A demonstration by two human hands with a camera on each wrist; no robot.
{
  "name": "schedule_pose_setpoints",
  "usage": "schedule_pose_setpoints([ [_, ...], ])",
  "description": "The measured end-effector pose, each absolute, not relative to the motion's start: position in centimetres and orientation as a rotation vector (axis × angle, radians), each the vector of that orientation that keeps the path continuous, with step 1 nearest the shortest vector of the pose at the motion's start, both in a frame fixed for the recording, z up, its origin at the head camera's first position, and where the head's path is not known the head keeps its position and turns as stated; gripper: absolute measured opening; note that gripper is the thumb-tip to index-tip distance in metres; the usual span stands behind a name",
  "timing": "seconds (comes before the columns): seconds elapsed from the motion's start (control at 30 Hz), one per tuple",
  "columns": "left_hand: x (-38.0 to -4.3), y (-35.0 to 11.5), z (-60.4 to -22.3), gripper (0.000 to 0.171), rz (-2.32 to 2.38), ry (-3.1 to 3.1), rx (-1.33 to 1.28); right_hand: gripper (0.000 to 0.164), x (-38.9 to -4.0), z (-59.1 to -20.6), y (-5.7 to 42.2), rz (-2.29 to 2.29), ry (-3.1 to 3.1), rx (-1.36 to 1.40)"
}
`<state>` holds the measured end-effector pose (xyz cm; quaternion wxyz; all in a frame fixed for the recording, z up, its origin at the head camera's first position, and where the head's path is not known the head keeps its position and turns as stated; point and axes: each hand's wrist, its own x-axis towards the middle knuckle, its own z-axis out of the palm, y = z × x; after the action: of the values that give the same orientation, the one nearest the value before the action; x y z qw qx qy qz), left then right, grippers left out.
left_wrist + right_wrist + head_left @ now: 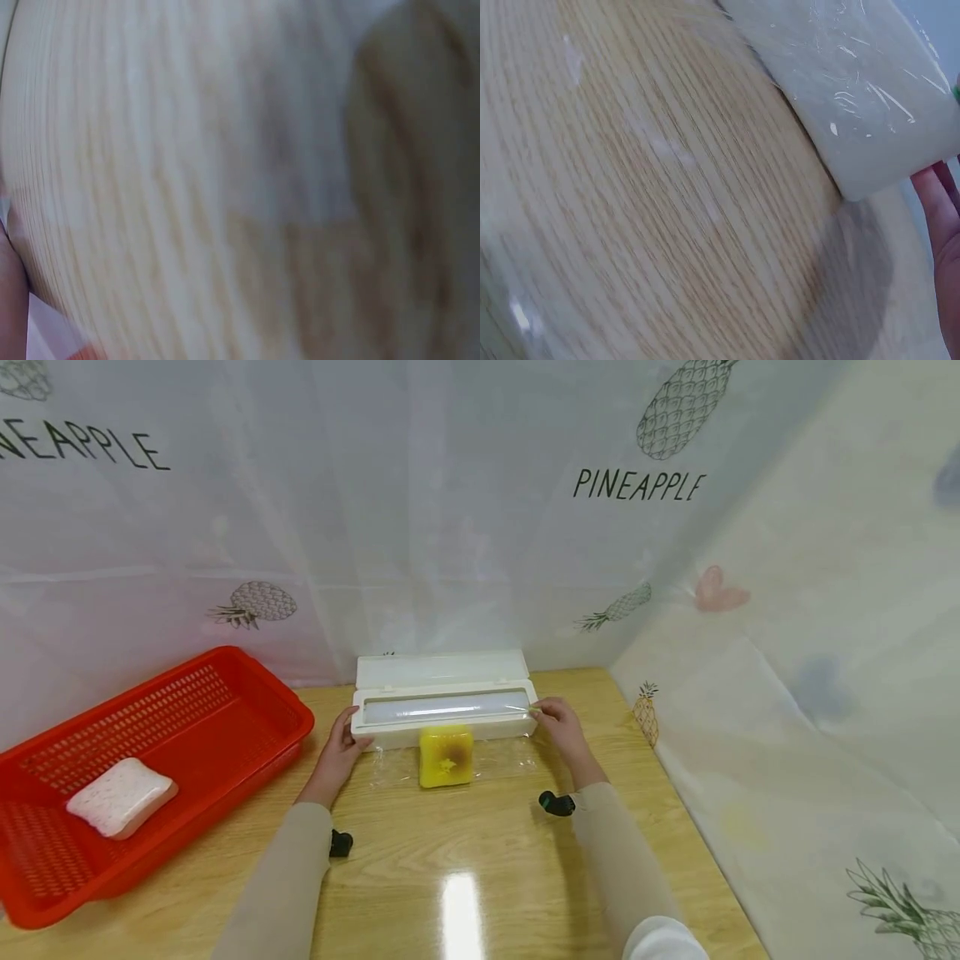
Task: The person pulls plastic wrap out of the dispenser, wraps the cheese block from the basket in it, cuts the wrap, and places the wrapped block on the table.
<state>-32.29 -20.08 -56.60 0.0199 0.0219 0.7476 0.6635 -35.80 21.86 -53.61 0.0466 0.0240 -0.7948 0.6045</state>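
A white cling film dispenser [442, 731] stands at the back of the table with its lid [442, 669] raised, and a roll of film [446, 707] lies inside. My left hand [339, 752] grips its left end, thumb along the front. At the right end, my right hand [561, 727] pinches a small yellow-green slider [534, 709]. Clear film [495, 758] hangs from the dispenser's front onto the table. Against that front sits a yellow toast-shaped block [446, 758] with a brown patch, overlapping the film. The right wrist view shows fingers [936, 202] at the dispenser's corner.
To the left, a red plastic basket [187, 814] holds a white, pink-speckled toast-shaped block [122, 797]. Pineapple-print sheeting [450, 527] hangs behind the wooden table [405, 877] and along its right side. Black wrist cameras [557, 803] sit at both cuffs.
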Motion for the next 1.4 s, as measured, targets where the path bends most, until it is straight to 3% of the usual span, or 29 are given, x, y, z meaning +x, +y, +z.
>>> schedule_pose_setpoints([
  [0.43, -32.5, -20.2, -56.9, 0.067, 2.038, 2.322, 0.083, 0.056, -35.5, -49.2, 17.6, 1.413, -2.554, 0.401],
  [0.97, -32.7, -20.5, -56.9, 0.067, 2.113, 2.248, 0.102, 0.079, -35.1, -48.9, 10.4, 1.205, -2.934, 0.915],
  [1.4, -32.5, -20.5, -56.7, 0.072, 2.027, 2.305, 0.061, 0.056, -34.5, -49.1, 8.8, 1.153, -2.948, 0.917],
])
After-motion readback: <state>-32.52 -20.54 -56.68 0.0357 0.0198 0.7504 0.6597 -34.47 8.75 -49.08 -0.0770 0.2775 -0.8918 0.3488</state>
